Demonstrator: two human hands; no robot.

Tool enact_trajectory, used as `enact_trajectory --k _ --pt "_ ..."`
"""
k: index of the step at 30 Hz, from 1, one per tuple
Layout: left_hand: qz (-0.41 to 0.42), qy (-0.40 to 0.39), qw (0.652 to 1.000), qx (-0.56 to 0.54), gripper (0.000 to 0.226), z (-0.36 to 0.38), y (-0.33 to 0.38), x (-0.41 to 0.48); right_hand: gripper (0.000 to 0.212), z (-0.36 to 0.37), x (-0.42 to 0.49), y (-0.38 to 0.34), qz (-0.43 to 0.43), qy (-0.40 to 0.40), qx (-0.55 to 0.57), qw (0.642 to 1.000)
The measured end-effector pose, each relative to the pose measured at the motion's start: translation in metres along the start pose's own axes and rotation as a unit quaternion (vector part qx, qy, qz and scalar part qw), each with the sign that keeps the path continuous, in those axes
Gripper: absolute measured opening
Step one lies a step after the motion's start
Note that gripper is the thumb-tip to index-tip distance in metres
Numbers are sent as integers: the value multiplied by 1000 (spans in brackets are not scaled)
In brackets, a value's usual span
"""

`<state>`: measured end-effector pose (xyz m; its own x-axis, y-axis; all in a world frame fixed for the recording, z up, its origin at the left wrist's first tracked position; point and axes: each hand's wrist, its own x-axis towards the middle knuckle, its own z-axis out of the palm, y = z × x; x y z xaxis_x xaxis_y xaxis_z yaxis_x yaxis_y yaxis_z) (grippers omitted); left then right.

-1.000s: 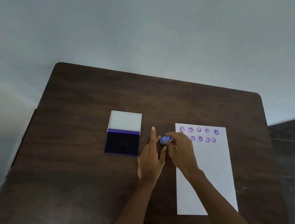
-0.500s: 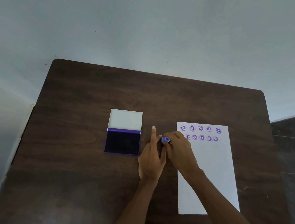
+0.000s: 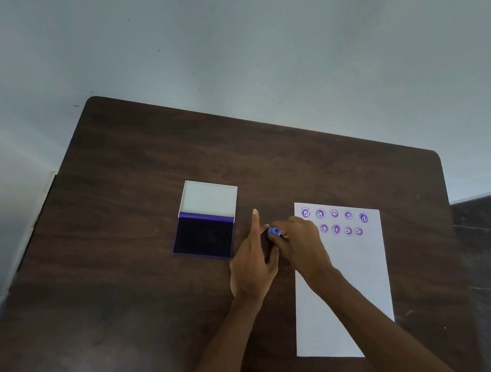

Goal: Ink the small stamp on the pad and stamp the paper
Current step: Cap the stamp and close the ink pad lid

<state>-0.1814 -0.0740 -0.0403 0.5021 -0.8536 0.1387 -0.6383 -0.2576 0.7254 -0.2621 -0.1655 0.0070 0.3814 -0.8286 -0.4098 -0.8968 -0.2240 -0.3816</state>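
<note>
Little has moved: both hands' fingers point(image 3: 277, 227) pinch stamp point(image 3: 274, 231) between pad point(image 3: 204, 237) and paper point(image 3: 353, 280).

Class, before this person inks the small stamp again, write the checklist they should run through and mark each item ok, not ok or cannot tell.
1. Ink pad lid open, dark pad exposed: ok.
2. Small stamp held: ok, pinched in the right hand, with the left hand beside it.
3. Stamp face pointing down: cannot tell, fingers hide it.
4. Path to the pad free: ok, only bare table lies between.
5. Paper has room: ok, two rows of prints at the top, blank below.
6. Paper lying flat: ok, though the right forearm crosses it.
</note>
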Motion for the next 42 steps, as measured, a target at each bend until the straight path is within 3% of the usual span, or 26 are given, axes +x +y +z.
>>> enact_trajectory --k 4,8,11,13,18,22,25,29,34,42 --pt "-26 -44 998 -31 90 -8 3 0 23 -7 2 -3 -5 20 2 1000" --pt "-38 -96 984 -147 86 -26 9 0 25 -15 -7 -8 -15 37 55 998" --pt "-38 -65 977 -200 71 -48 8 -3 41 -23 -17 -8 -16 24 67 997" --pt "-105 -51 960 -254 59 -67 5 1 46 -27 -23 -6 -6 35 64 997" --pt "-216 3 906 -364 30 -117 -28 31 34 -34 -26 -25 5 110 98 989" --pt "-272 26 904 -328 25 -145 -58 62 26 -28 -18 -61 -4 83 221 972" --pt "-274 17 932 -239 24 -153 -76 77 27 -16 -9 -80 31 52 281 958" --pt "-286 -9 937 -203 25 -154 -87 90 34 -2 5 -92 89 27 321 943" --pt "-325 -91 912 -231 30 -151 -93 101 45 4 14 -92 122 13 353 928" --pt "-339 -128 886 -290 35 -158 -84 108 50 2 17 -90 129 2 375 918"
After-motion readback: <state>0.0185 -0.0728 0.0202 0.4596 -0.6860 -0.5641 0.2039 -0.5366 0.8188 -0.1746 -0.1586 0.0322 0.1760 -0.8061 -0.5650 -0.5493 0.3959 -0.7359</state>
